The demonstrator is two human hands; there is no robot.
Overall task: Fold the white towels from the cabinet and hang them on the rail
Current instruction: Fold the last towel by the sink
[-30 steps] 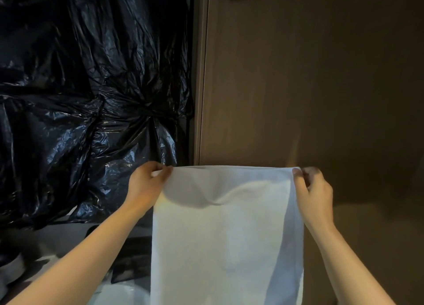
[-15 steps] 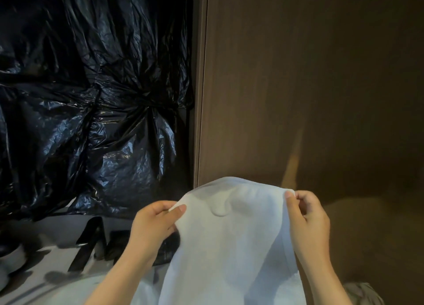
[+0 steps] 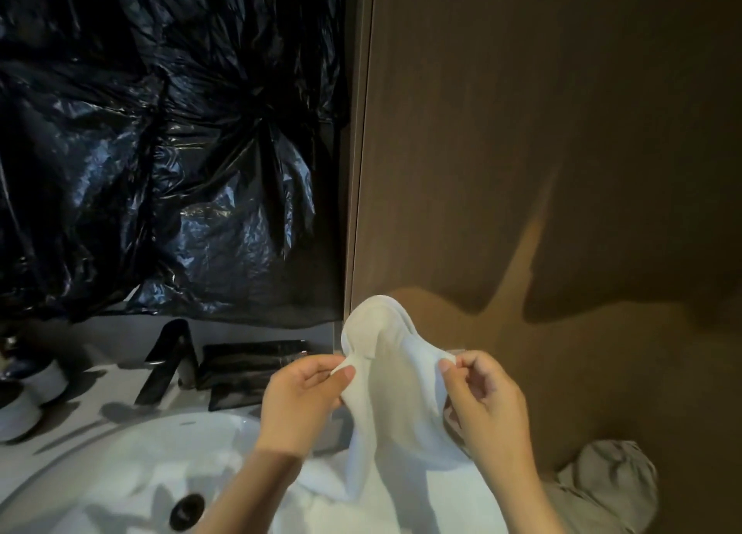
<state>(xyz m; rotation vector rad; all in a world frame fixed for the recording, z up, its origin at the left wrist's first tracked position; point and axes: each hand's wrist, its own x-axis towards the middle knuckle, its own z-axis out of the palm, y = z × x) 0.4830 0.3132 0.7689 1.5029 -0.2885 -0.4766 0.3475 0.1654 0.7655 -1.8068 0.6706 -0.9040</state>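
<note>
A white towel (image 3: 395, 393) hangs between both hands in front of a brown wooden panel, its top edge bulging up in a loop. My left hand (image 3: 299, 403) pinches the towel's left corner between thumb and fingers. At the towel's right corner, my right hand (image 3: 488, 407) pinches it the same way. The two hands are close together, and the towel's lower part drapes down over the sink's edge. No rail or cabinet interior is visible.
A white sink basin (image 3: 120, 473) with a dark drain (image 3: 186, 511) lies at lower left, a black faucet (image 3: 166, 363) behind it. Black boxes (image 3: 249, 367) sit on the counter. Crumpled black plastic (image 3: 160, 152) covers the wall. Grey cloth (image 3: 602, 489) lies at lower right.
My hands have come down and closer together, so the towel's taut top edge has gone slack and bulges upward. The view has tilted down, showing the sink.
</note>
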